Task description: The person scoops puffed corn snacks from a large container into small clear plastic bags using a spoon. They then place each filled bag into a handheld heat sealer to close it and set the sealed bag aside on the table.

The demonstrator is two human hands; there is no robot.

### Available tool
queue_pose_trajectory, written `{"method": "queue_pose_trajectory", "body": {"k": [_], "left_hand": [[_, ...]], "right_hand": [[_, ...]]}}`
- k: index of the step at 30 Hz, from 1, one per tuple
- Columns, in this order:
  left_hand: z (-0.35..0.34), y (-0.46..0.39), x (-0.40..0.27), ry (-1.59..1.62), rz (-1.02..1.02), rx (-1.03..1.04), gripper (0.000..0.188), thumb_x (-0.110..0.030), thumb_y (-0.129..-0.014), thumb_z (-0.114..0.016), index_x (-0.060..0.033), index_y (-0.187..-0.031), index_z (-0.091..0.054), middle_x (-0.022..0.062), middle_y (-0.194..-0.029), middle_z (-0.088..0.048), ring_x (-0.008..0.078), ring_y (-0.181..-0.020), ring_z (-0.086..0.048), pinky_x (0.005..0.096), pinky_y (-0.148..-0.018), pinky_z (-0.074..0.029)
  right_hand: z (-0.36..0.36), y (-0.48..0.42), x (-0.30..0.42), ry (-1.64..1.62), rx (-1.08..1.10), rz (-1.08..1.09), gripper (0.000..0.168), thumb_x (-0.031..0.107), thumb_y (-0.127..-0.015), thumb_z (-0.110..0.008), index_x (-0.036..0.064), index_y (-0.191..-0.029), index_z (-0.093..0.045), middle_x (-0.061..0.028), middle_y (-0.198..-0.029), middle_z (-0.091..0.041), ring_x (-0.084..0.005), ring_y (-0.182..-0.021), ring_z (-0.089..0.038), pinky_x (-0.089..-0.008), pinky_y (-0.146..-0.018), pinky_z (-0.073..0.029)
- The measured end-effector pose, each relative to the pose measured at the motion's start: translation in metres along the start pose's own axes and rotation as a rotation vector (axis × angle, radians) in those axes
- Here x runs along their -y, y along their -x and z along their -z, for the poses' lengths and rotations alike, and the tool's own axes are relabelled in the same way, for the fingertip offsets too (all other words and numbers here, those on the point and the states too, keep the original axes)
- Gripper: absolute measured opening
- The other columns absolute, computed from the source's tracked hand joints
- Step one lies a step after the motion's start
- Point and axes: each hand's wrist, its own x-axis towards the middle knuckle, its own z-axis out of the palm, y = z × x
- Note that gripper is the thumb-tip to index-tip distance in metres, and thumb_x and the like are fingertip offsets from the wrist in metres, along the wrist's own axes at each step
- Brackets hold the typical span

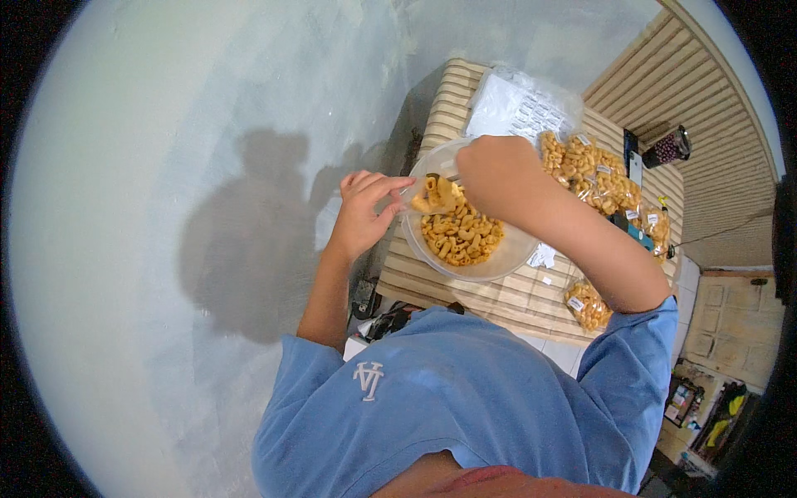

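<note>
My left hand (368,211) pinches the edge of a clear plastic bag (429,198) that holds some macaroni snack pieces. The bag lies over the left side of a round translucent plastic bowl (489,271). Loose macaroni snack (464,233) covers part of the bowl's bottom. My right hand (498,171) is curled above the bowl's upper right part, beside the bag's right end. A dark, curved edge shows at the bag, close to the right hand; what the right fingers grip is hidden behind the back of the hand.
Several filled snack bags (598,171) lie right of the bowl on the striped tablecloth (429,280), with another bag (587,304) nearer. Beyond the bowl are a plastic pack with printed sheets (520,106). Small paper labels (543,255), a phone (635,167) and a lidded jar (666,147) are also there. A wall stands left.
</note>
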Motion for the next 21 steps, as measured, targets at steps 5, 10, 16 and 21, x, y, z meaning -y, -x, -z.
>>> {"method": "queue_pose_trajectory", "body": {"k": [5,10,16,21], "left_hand": [[-0.011,0.004,0.006,0.053,0.046,-0.117,0.026,-0.013,-0.073,-0.065,-0.0134,-0.099,-0.065,0.0011,-0.076,-0.056,0.0179,-0.08,-0.05,0.0348,-0.082,-0.032],[-0.016,0.006,0.022,0.234,0.006,-0.233,0.024,-0.027,-0.082,-0.061,-0.0089,-0.096,-0.065,0.004,-0.076,-0.058,0.0205,-0.077,-0.051,0.0342,-0.073,-0.037],[-0.014,0.014,0.034,0.185,0.074,-0.314,0.025,-0.029,-0.087,-0.054,-0.0084,-0.093,-0.067,0.0057,-0.083,-0.063,0.0214,-0.08,-0.054,0.0326,-0.076,-0.039],[-0.008,0.024,0.043,0.201,0.164,-0.361,0.015,-0.018,-0.084,-0.057,-0.008,-0.087,-0.067,0.0056,-0.08,-0.064,0.0202,-0.077,-0.056,0.0308,-0.077,-0.04]], "right_hand": [[0.01,-0.005,0.02,0.017,-0.139,0.106,0.006,0.007,-0.068,-0.061,0.003,-0.07,-0.065,-0.0137,-0.066,-0.063,-0.0253,-0.063,-0.065,-0.0324,-0.052,-0.052],[0.029,-0.003,0.022,0.09,-0.162,0.028,0.005,0.006,-0.067,-0.062,0.002,-0.069,-0.065,-0.0135,-0.069,-0.063,-0.0238,-0.064,-0.065,-0.0322,-0.052,-0.052],[0.022,0.014,-0.014,0.063,-0.403,-0.142,0.009,0.006,-0.068,-0.059,0.002,-0.071,-0.067,-0.0176,-0.071,-0.064,-0.0305,-0.068,-0.065,-0.0377,-0.055,-0.053],[0.003,0.022,-0.042,-0.036,-0.317,-0.239,0.011,0.006,-0.067,-0.057,0.0,-0.074,-0.065,-0.0197,-0.074,-0.063,-0.0331,-0.069,-0.064,-0.0409,-0.059,-0.053]]}}
